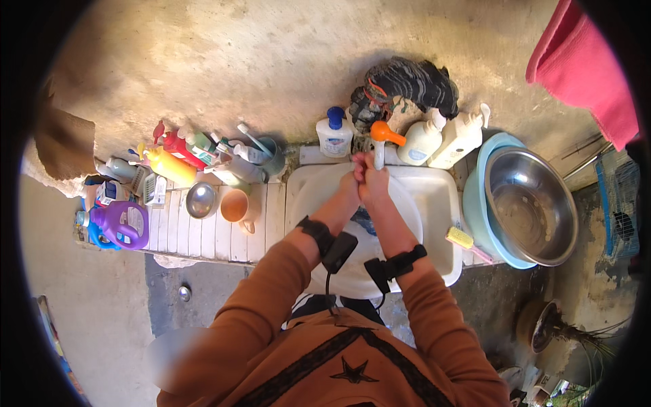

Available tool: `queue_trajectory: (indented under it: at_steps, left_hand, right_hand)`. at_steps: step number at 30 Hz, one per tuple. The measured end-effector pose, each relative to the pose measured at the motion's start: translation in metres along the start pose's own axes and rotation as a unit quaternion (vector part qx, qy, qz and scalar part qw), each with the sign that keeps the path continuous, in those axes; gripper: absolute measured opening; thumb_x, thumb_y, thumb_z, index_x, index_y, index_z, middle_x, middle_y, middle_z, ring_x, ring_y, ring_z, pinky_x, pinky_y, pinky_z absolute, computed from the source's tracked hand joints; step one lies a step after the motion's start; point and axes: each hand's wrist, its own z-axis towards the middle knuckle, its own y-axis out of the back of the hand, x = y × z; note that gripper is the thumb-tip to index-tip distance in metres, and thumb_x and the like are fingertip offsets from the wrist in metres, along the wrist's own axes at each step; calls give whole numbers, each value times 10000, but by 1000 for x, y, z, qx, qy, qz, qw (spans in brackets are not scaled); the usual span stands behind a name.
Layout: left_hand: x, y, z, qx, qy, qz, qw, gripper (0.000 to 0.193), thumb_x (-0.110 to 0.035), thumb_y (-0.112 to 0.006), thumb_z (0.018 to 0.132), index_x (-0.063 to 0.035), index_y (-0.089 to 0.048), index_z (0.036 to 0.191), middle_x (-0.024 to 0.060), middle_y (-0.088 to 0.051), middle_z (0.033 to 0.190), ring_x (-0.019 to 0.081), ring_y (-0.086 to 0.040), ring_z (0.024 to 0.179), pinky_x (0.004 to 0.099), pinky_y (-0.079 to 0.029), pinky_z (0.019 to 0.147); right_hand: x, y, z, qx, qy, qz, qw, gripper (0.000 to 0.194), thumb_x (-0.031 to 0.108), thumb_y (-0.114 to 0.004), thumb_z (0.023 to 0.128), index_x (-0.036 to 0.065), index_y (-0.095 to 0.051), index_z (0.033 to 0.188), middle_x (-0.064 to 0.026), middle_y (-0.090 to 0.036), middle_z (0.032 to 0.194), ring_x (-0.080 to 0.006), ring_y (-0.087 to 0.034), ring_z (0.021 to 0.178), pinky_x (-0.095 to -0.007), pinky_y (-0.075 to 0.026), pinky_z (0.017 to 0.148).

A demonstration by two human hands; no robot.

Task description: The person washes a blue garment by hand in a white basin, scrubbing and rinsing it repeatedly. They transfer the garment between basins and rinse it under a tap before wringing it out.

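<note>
My left hand (351, 185) and my right hand (375, 184) are pressed together beneath the faucet (379, 152), which has an orange handle (386, 134). Both are over a white basin (325, 254) that sits in the white sink (443, 203). Some dark cloth or dark water (364, 223) shows in the basin between my forearms. The fingers overlap, and whether anything lies between the palms is hidden. A white bottle with a blue cap (335, 133) stands just behind my left hand.
Right of the sink, a steel bowl (531, 206) rests in a light blue basin (475, 203), beside a yellow-bristled brush (460, 237). White pump bottles (423, 140) stand behind. On the left ledge are an orange mug (235, 206), a metal bowl (201, 200) and a purple jug (127, 225).
</note>
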Motion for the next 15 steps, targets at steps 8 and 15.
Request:
queue_trajectory:
  at_steps: [8,15]
  left_hand:
    - [21,-64,20,-359,149,115,914,190,-200,-381,844,-86,-508,761,17,-439,582,148,-384,477,263,-341,460]
    - [22,-78,26,-348,232,136,898,245,-281,-401,830,-112,-436,657,-41,-262,464,81,-230,347,234,-161,332]
  right_hand:
    - [90,-29,-15,-25,319,-224,921,346,332,-407,877,71,-498,669,-69,-504,561,-215,-440,451,-296,-368,397]
    - [118,-41,-40,54,568,-744,348,236,312,-520,811,85,-497,755,-85,-570,634,-277,-561,511,-346,-428,418]
